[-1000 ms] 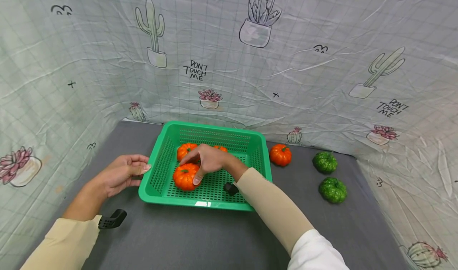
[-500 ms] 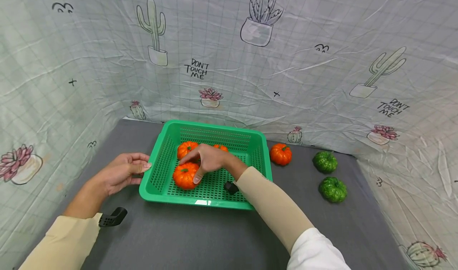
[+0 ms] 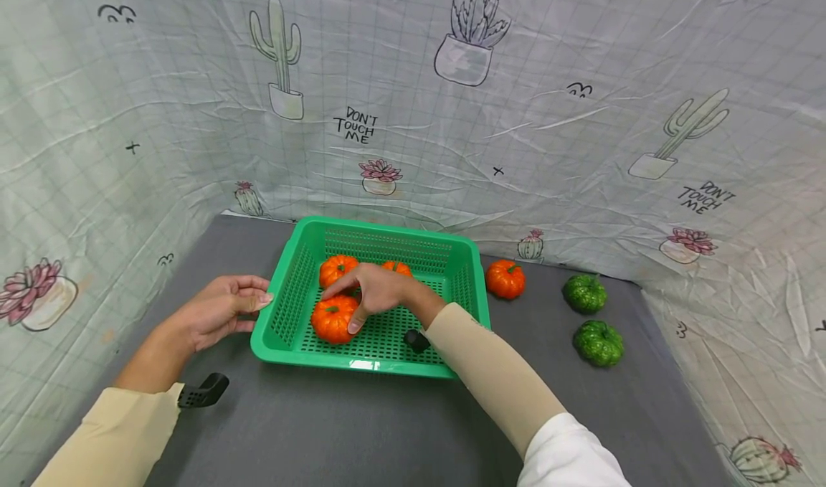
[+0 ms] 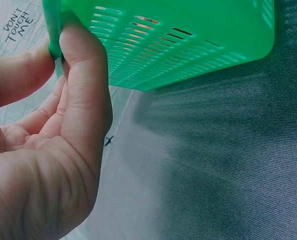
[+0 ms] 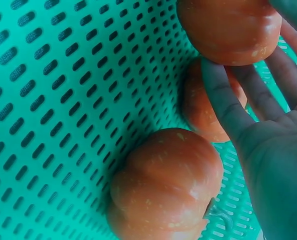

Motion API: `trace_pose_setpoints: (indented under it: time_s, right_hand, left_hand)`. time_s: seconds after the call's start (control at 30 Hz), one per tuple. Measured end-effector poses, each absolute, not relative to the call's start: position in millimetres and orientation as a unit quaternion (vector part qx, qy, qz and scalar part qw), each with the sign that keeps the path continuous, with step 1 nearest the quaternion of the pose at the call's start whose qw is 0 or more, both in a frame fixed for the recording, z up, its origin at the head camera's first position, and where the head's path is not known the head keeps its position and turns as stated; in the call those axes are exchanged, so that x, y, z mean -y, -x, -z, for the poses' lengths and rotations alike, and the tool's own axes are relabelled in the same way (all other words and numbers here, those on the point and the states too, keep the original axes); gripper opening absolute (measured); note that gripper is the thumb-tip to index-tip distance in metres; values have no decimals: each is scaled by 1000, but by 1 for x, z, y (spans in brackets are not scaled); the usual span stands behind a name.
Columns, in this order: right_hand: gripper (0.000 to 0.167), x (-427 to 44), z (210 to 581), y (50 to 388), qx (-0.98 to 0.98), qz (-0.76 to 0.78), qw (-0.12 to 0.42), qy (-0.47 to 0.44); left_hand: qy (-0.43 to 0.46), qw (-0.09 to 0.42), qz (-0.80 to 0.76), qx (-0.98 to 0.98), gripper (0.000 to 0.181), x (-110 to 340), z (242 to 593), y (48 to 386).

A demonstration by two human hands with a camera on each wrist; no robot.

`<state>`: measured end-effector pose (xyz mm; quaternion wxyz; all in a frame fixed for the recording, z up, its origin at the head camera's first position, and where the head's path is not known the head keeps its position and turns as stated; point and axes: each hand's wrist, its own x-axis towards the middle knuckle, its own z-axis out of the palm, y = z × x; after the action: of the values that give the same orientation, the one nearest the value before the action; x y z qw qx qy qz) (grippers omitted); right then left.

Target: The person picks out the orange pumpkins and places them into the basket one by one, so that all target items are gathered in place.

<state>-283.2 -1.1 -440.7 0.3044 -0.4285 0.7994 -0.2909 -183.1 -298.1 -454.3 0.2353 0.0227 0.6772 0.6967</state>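
Note:
My left hand point(image 3: 222, 315) pinches the left rim of a green perforated plastic basket point(image 3: 310, 361); the left wrist view shows thumb and curled fingers on that rim point(image 4: 52, 30). Inside the basket, my right hand point(image 3: 382, 287) grips a small orange pumpkin point(image 3: 332, 320) near the front left, thumb on its right side. In the right wrist view the fingers reach around this pumpkin point(image 5: 231, 32). Two more orange pumpkins lie in the basket: one behind at left point(image 3: 338, 269), the other farther right point(image 3: 399, 267), partly hidden by the right hand.
Right of the basket, an orange pumpkin point(image 3: 506, 280) lies on the dark grey table point(image 3: 323, 429). Farther right are two green pumpkins, one at the back point(image 3: 585, 293) and one nearer point(image 3: 599, 343). A cactus-print cloth point(image 3: 413, 135) stands behind and along both sides.

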Motion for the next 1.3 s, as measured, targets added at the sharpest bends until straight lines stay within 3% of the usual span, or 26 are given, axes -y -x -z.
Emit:
trace_pose_setpoints:
  time_s: [0.6,0.93,1.3]
  right_hand:
    - [66,3,440,277,-810,261,306,427]
    - [69,6,442,275,-816,239,300,434]
    - [64,0,428,274,-829,211,267,444]
  left_hand:
    - [-23,236,-691,-683,27,298,455,183]
    - [-27,236,-696,-678,19,298,455,184]
    - [-29,237,-696,-678,20,298,454,183]
